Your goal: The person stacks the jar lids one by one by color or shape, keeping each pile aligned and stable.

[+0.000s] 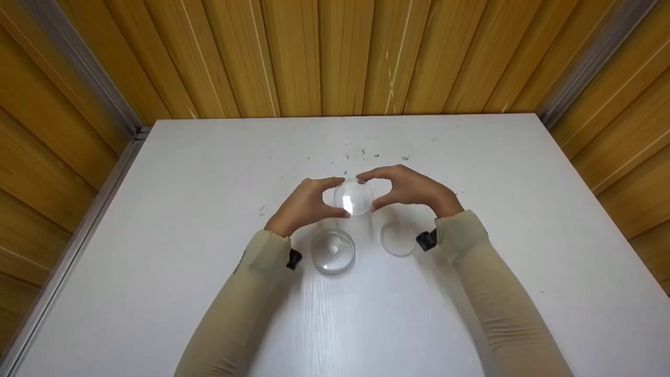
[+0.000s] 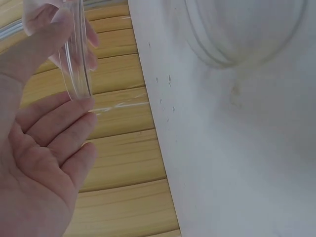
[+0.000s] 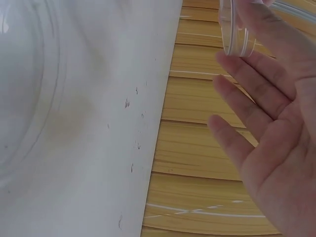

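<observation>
Both hands hold a clear, round petri dish (image 1: 354, 197) up over the white table. My left hand (image 1: 308, 203) pinches its left edge between thumb and fingertips, and my right hand (image 1: 413, 188) grips the right edge the same way. Seen edge-on in the left wrist view, the petri dish (image 2: 78, 54) shows doubled rims, as of two shallow parts fitted together. In the right wrist view the petri dish (image 3: 234, 29) sits between thumb and index finger, the other fingers extended below it.
On the white table (image 1: 209, 167), a second clear dish (image 1: 333, 252) with a thick rim stands near my left wrist. A thinner clear round piece (image 1: 398, 240) lies beside my right wrist. Small dark marks dot the table's far part, before a wood-panelled wall (image 1: 345, 57).
</observation>
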`<move>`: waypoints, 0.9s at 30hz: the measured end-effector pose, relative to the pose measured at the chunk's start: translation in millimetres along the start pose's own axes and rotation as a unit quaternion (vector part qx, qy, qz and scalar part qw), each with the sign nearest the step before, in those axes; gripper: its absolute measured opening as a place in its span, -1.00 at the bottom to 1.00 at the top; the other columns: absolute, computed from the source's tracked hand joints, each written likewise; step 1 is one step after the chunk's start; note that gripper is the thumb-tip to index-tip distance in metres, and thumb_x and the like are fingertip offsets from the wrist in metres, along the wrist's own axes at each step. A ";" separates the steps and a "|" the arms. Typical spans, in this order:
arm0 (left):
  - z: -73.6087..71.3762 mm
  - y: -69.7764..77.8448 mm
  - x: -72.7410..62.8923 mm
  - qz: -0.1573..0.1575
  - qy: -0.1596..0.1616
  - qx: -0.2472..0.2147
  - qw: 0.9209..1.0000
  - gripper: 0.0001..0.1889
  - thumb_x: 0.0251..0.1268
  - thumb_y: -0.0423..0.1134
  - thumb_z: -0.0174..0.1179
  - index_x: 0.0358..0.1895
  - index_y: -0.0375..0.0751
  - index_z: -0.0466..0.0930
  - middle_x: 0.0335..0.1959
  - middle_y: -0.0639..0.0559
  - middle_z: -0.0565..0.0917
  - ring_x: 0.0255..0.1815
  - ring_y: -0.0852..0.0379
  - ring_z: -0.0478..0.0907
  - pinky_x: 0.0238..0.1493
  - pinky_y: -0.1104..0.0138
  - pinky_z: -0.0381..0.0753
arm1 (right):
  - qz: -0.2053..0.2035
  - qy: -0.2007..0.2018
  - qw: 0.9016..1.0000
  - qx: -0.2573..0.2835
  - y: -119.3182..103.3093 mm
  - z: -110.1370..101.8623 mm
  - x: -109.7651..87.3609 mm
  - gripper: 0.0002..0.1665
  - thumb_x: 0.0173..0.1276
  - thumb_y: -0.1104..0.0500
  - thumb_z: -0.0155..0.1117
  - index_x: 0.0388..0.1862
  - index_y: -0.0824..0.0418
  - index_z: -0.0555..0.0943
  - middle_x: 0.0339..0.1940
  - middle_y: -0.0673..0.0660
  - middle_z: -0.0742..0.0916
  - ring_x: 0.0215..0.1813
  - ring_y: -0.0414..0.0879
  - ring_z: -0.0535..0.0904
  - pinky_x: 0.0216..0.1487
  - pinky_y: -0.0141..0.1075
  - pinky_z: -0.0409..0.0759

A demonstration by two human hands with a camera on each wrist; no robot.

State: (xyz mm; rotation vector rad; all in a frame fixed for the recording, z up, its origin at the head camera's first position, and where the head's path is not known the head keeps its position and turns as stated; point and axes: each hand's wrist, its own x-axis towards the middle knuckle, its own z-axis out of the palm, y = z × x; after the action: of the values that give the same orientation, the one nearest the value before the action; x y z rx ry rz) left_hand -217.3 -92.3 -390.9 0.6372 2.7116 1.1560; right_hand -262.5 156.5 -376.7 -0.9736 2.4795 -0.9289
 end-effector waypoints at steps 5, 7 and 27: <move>11.0 12.5 0.3 0.006 -0.003 0.005 1.000 -0.24 -0.04 -0.13 0.50 0.31 -0.19 0.44 0.28 -0.03 0.53 0.33 0.09 0.44 0.35 0.20 0.40 | -0.007 0.003 1.000 -0.003 2.5 -4.0 -17.6 -0.20 0.06 0.04 0.53 0.32 0.09 0.48 0.28 0.01 0.59 0.40 -0.03 0.39 0.43 -0.02 0.29; 17.0 17.3 0.2 0.007 -0.004 0.005 1.000 -0.24 -0.04 -0.14 0.50 0.31 -0.21 0.45 0.28 -0.05 0.53 0.31 0.08 0.45 0.33 0.20 0.42 | -0.005 0.002 1.000 -0.002 3.7 -5.5 -24.7 -0.21 0.06 0.04 0.53 0.31 0.09 0.49 0.28 0.01 0.59 0.40 -0.02 0.39 0.43 -0.02 0.29; 75.2 55.3 -3.5 -0.008 -0.014 0.078 0.997 -0.26 -0.02 -0.05 0.47 0.29 -0.21 0.47 0.13 -0.09 0.64 0.09 -0.01 0.59 0.12 0.24 0.56 | 0.037 -0.014 0.999 0.020 33.0 -0.2 -80.6 -0.20 0.06 0.06 0.53 0.31 0.04 0.47 0.31 -0.01 0.57 0.43 0.06 0.34 0.39 0.12 0.28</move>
State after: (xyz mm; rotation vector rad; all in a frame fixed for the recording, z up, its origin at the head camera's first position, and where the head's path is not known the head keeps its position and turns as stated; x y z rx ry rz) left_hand -175.3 -10.0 -404.2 0.6447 2.7973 0.9319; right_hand -220.9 231.0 -394.2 -0.8695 2.4460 -0.9308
